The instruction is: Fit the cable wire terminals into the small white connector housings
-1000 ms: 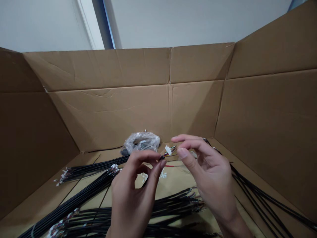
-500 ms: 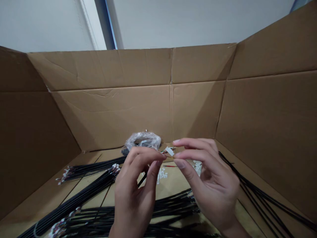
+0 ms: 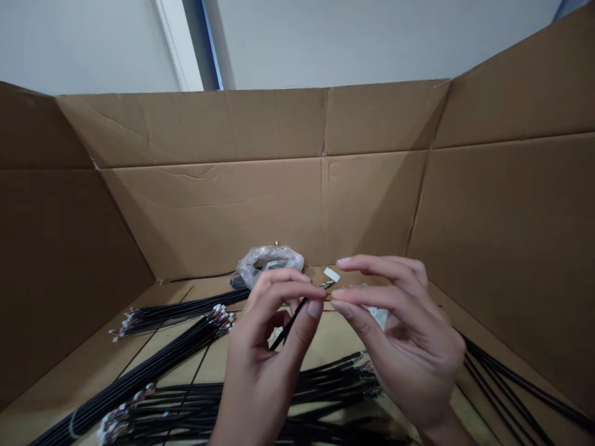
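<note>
My left hand (image 3: 267, 334) is shut on a black sheathed cable (image 3: 289, 323), pinching it between thumb and fingers. Thin coloured wires leave the cable's end and lead to a small white connector (image 3: 331, 274), which hangs free beyond my fingertips. My right hand (image 3: 409, 328) is close by, its thumb and fingertips pinched together on a thin orange wire (image 3: 331, 297). The two hands nearly touch at the fingertips. Part of the cable's end is hidden by my left fingers.
I am working inside a large cardboard box (image 3: 209, 210). Bundles of black cables with white connectors lie on its floor at left (image 3: 176, 311), front (image 3: 260, 396) and right (image 3: 506, 390). A clear plastic bag (image 3: 268, 265) sits at the back, with loose white connectors (image 3: 379, 316) behind my right hand.
My hands have drawn closer together. The right fingertips have closed onto the thin wire, and the white connector has shifted up and right. The view has tilted slightly.
</note>
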{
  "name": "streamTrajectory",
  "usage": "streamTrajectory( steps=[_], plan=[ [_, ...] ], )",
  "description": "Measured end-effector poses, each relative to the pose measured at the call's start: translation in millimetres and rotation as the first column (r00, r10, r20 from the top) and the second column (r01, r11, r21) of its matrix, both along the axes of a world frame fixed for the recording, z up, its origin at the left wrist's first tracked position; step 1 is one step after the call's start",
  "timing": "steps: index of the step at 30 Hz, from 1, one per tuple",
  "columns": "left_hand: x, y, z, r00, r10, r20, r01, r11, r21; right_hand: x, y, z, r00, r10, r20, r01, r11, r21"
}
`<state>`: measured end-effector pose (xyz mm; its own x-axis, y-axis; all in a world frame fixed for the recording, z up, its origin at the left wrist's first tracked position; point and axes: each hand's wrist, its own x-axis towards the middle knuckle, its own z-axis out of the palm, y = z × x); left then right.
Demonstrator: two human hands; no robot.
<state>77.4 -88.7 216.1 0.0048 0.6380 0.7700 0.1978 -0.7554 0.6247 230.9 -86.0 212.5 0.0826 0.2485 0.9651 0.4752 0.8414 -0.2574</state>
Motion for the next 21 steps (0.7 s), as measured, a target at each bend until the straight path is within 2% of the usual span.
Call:
streamTrajectory(
  steps=[4,8,17,21],
  plan=[
    [1.4,1.0,1.2,0.995,-0.05,0.085,0.059,0.993,-0.103,-0.5,1.8,-0.5,0.994,0.104,-0.018,-0.105,0.993,-0.049],
    [2.6,0.8,1.7,0.991,-0.036,0.129,0.056,0.986,-0.154,-0.9,2.9,-1.1,0.99,0.134,-0.044,-0.138,0.986,-0.096],
    [3.3,1.7,1.0,0.994,-0.039,0.103,0.053,0.99,-0.131,0.8,5.5,1.1,0.979,0.171,-0.111,-0.193,0.955,-0.224],
    [3.9,2.7,-1.2,0.994,-0.037,0.102,0.047,0.994,-0.098,3.1,5.4,-0.1,0.959,0.224,-0.173,-0.269,0.909,-0.318]
  ],
)
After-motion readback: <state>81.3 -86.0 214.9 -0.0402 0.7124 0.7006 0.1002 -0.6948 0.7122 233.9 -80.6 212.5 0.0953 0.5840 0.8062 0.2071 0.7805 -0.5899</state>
